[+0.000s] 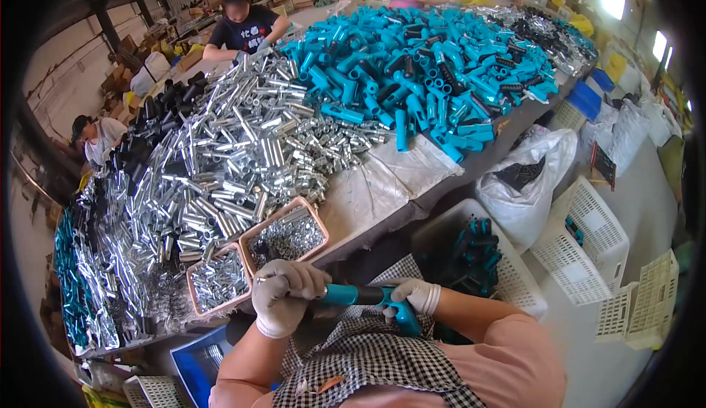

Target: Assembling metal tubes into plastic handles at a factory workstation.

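Across my lap, above the checked apron (382, 360), lies a teal pistol-shaped tool body (340, 295) with a dark middle section and an angled grip. My left hand (283, 298), in a pale glove, is closed round its front end, where a bit of silvery metal shows between the fingers. At the rear, my right hand (416, 295), gloved too, has its fingers wrapped over the body just above the angled grip. Two pinkish trays of small metal parts, a nearer one (197, 301) and a farther one (322, 240), stand at the table edge beside my left hand.
Silvery metal tubes (220, 151) and teal plastic housings (434, 62) heap the table. To my right stand a white crate (526, 294) of teal-and-black pieces, a white sack (548, 162) and more crates (581, 246). A blue bin (187, 367) is at lower left. Three people work beyond.
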